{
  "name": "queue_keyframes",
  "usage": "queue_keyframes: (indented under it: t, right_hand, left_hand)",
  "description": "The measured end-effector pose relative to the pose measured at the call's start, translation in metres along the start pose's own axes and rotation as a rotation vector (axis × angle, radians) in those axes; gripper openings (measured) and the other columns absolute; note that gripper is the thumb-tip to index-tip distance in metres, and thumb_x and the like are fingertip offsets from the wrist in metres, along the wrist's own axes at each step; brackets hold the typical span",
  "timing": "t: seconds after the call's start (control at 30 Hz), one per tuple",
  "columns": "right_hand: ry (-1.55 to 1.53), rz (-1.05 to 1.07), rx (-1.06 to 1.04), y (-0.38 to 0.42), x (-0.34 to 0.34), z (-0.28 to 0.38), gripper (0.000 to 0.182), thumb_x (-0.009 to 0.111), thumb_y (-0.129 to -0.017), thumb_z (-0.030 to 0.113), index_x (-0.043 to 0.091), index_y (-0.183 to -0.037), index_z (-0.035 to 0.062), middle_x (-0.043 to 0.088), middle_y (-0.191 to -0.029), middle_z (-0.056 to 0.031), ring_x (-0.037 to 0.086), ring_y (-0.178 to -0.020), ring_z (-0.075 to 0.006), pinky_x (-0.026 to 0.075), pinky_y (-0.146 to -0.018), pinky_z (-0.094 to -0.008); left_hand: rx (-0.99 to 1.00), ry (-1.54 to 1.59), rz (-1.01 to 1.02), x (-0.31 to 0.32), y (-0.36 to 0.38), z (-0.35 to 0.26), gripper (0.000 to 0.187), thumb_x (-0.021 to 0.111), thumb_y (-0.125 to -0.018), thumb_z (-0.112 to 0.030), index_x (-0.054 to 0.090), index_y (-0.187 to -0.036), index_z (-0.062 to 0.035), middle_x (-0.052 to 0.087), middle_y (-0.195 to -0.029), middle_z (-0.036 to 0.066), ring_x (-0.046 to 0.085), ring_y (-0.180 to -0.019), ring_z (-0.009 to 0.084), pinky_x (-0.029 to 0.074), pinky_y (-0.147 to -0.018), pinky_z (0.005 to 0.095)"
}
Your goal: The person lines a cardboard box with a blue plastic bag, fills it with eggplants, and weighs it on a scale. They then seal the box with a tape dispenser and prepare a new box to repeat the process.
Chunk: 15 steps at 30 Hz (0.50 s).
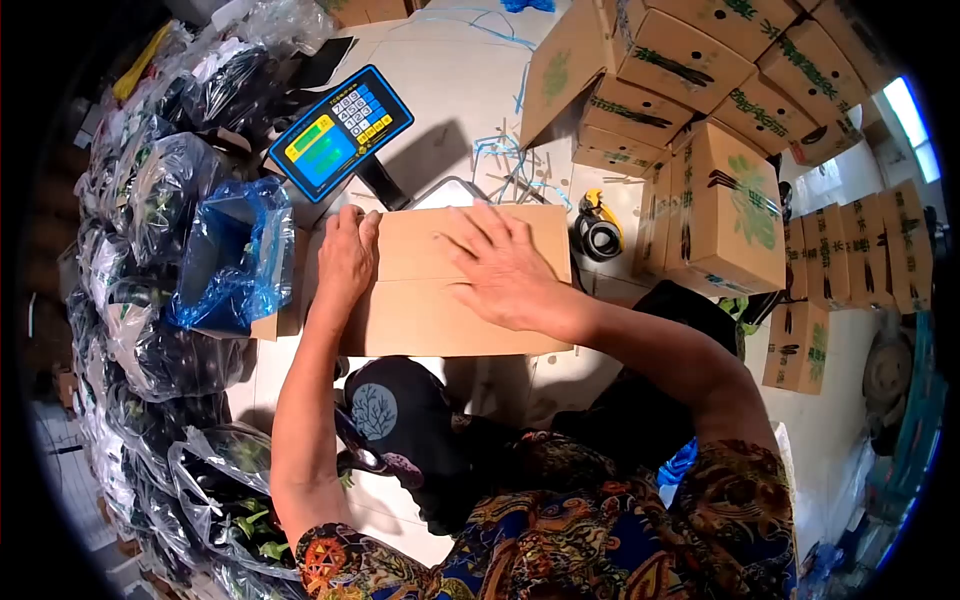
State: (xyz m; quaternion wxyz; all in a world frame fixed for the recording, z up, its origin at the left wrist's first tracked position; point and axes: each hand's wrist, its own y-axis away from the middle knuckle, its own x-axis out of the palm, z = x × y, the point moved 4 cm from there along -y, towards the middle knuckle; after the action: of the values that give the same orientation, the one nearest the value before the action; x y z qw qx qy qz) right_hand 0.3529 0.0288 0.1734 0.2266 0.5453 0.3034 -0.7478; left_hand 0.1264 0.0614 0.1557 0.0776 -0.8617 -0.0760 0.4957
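A brown cardboard box (pixel 420 310) lies in front of me, its top flaps folded flat with a seam across the middle. My left hand (pixel 345 255) grips the box's left end, fingers bent at the far corner. Spread flat on the lid, my right hand (pixel 505 265) presses with fingers apart. Just beyond the box stands a scale display (pixel 340 130) with a keypad and lit screen. Part of a pale scale platform (pixel 448 192) shows behind the box; whether the box rests on it is hidden. A yellow-and-black tape dispenser (pixel 600 230) sits to the right.
Printed cartons (pixel 690 65) are stacked at the far right, with another carton (pixel 735 205) nearer. On the left, plastic bags of dark produce (pixel 160 200) pile up beside an open box lined with blue plastic (pixel 235 250). Blue strapping (pixel 500 150) and scraps litter the floor.
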Motion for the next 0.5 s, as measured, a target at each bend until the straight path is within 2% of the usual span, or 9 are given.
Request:
queue_keyframes:
  t: [0.13,0.23,0.27,0.33,0.37,0.43,0.5]
  right_hand:
    - [-0.103,0.062,-0.080,0.001,-0.005,0.006,0.063,0.050,-0.093,0.044,0.037,-0.144,0.0093,0.025,-0.151,-0.0172,0.022,-0.139,-0.0385,0.020,-0.110,-0.0535]
    - [-0.069,0.173,0.069,0.001,-0.023,-0.018,0.060,0.052,-0.093,0.043,0.040,-0.142,0.0100,0.035,-0.146,-0.0174,0.030,-0.136,-0.0359,0.026,-0.109,-0.0501]
    - [-0.352,0.196,0.166,-0.002,-0.042,-0.043,0.056,0.054,-0.093,0.038,0.043,-0.139,0.0077,0.045,-0.140,-0.0173,0.042,-0.130,-0.0309,0.035,-0.106,-0.0442]
    - [-0.372,-0.037,0.106,0.007,-0.048,-0.109,0.044,0.052,-0.094,0.032,0.055,-0.124,0.0002,0.059,-0.122,-0.0201,0.058,-0.111,-0.0283,0.046,-0.092,-0.0351]
    - [-0.660,-0.032,0.488,0.012,-0.053,-0.139,0.033,0.054,-0.089,0.030,0.062,-0.109,0.0044,0.062,-0.109,-0.0215,0.059,-0.099,-0.0399,0.048,-0.083,-0.0427]
    - [-0.284,-0.038,0.591,0.039,-0.022,-0.212,0.038,0.060,-0.085,0.034,0.062,-0.106,0.0018,0.063,-0.103,-0.0234,0.060,-0.098,-0.0393,0.048,-0.083,-0.0434]
    - [-0.215,-0.128,0.592,0.095,0.039,-0.279,0.045,0.066,-0.079,0.035,0.059,-0.108,0.0003,0.063,-0.102,-0.0268,0.059,-0.100,-0.0408,0.048,-0.084,-0.0467]
  left_hand:
    - [0.014,-0.048,-0.087,-0.002,0.004,-0.006,0.023,0.050,-0.096,-0.025,0.059,-0.107,-0.0070,0.060,-0.103,0.021,0.056,-0.096,0.0432,0.046,-0.081,0.0511]
    - [0.153,-0.056,-0.128,-0.002,0.002,0.002,0.022,0.048,-0.097,-0.024,0.059,-0.107,-0.0074,0.060,-0.101,0.021,0.057,-0.093,0.0430,0.047,-0.081,0.0495]
    - [0.064,-0.044,-0.124,-0.001,0.002,0.006,0.023,0.047,-0.098,-0.024,0.059,-0.106,-0.0067,0.060,-0.099,0.022,0.057,-0.093,0.0427,0.047,-0.081,0.0485]
    - [0.038,-0.022,-0.086,-0.004,0.004,0.000,0.023,0.048,-0.097,-0.023,0.058,-0.105,-0.0044,0.060,-0.099,0.023,0.056,-0.094,0.0422,0.045,-0.083,0.0469]
    - [0.040,-0.027,-0.089,-0.006,0.003,0.001,0.023,0.048,-0.097,-0.023,0.058,-0.105,-0.0036,0.060,-0.099,0.023,0.056,-0.094,0.0420,0.045,-0.083,0.0462]
    - [0.027,-0.006,-0.090,-0.007,0.002,0.001,0.023,0.048,-0.097,-0.022,0.058,-0.104,-0.0028,0.060,-0.099,0.023,0.056,-0.095,0.0415,0.045,-0.083,0.0455]
    - [-0.018,0.021,-0.069,-0.007,0.001,-0.001,0.023,0.048,-0.096,-0.020,0.059,-0.104,-0.0007,0.060,-0.100,0.022,0.056,-0.095,0.0395,0.045,-0.085,0.0424]
